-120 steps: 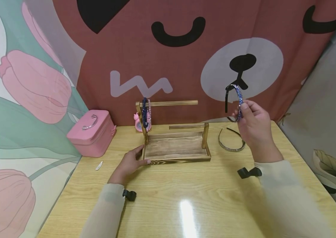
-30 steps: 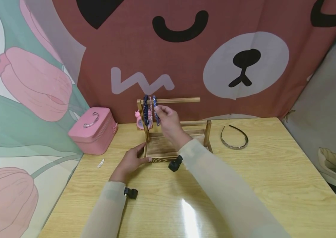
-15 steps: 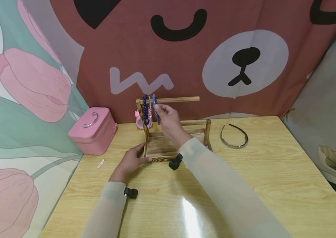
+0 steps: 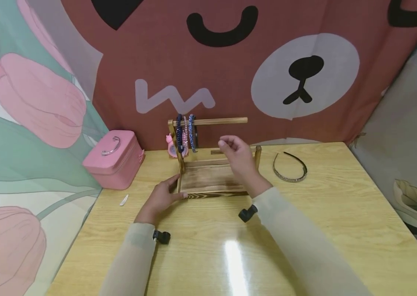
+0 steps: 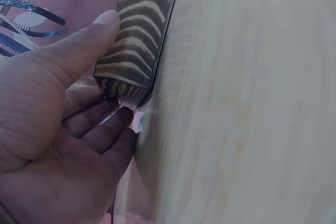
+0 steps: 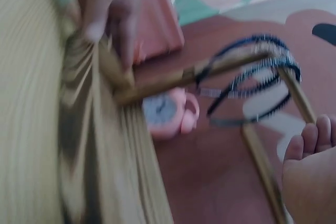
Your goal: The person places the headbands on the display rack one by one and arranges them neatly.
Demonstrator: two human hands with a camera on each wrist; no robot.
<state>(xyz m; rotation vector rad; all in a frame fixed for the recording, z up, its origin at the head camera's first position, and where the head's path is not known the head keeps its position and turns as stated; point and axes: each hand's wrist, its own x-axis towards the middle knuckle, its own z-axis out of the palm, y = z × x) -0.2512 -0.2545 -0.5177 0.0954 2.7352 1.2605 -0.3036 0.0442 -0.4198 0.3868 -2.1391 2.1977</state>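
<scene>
A wooden display stand (image 4: 212,195) with a tray base stands on the table. My left hand (image 4: 161,200) grips its front left corner, thumb along the front edge; the left wrist view shows the fingers round the end of the striped wood (image 5: 137,35). On the upper bar hang a dark blue headband (image 4: 179,135), a pink beaded headband (image 4: 185,130) and a blue glittery headband (image 4: 192,132). My right hand (image 4: 243,162) hovers over the tray's right part, apart from the headbands, fingers loosely bent and holding nothing.
A sparkly headband (image 4: 290,179) lies on the table to the right of the stand. A pink case (image 4: 114,160) stands at the left, with a white hair clip (image 4: 124,200) before it. Behind the stand's left post is a pink alarm clock (image 4: 171,149). A printed curtain (image 4: 226,82) hangs behind.
My right hand brought the blue glittery headband from the right onto the upper bar, let go of it and drew back to the right. The left hand has kept its grip on the stand.
</scene>
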